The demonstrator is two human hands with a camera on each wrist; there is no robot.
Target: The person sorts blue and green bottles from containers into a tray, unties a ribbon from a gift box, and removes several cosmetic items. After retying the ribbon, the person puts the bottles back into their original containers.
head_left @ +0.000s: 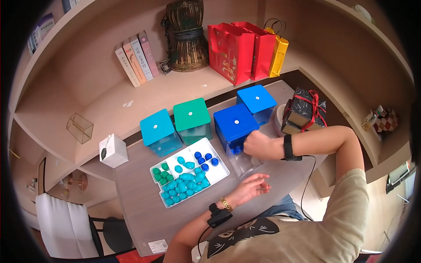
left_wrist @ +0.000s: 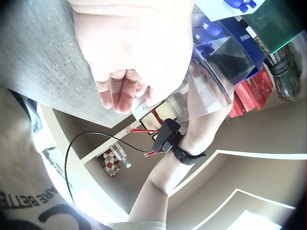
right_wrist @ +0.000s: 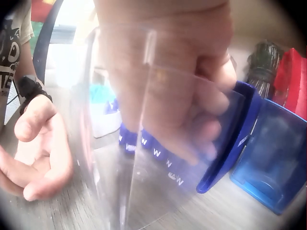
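Note:
My right hand [head_left: 262, 145] reaches into the clear pulled-out front [head_left: 245, 165] of the dark blue-lidded box [head_left: 237, 122]. In the right wrist view its fingers bend downward behind clear plastic, near small blue pieces [right_wrist: 156, 152] marked W; I cannot tell if they grip one. My left hand [head_left: 249, 190] hovers before the box, palm turned up, fingers loosely bent, holding nothing. Left of both hands lies a white divided tray [head_left: 221, 174] with blue balls [head_left: 205, 167], teal pieces [head_left: 186, 177] and green balls [head_left: 164, 174] in separate compartments.
Behind the tray stand a teal-lidded box [head_left: 157, 129] and a green-lidded box [head_left: 192, 116]. A lighter blue-lidded box [head_left: 257, 100] is behind the dark blue one. At the right sits a ribbon-tied black box [head_left: 305, 111]; a white cube [head_left: 114, 151] stands at the left.

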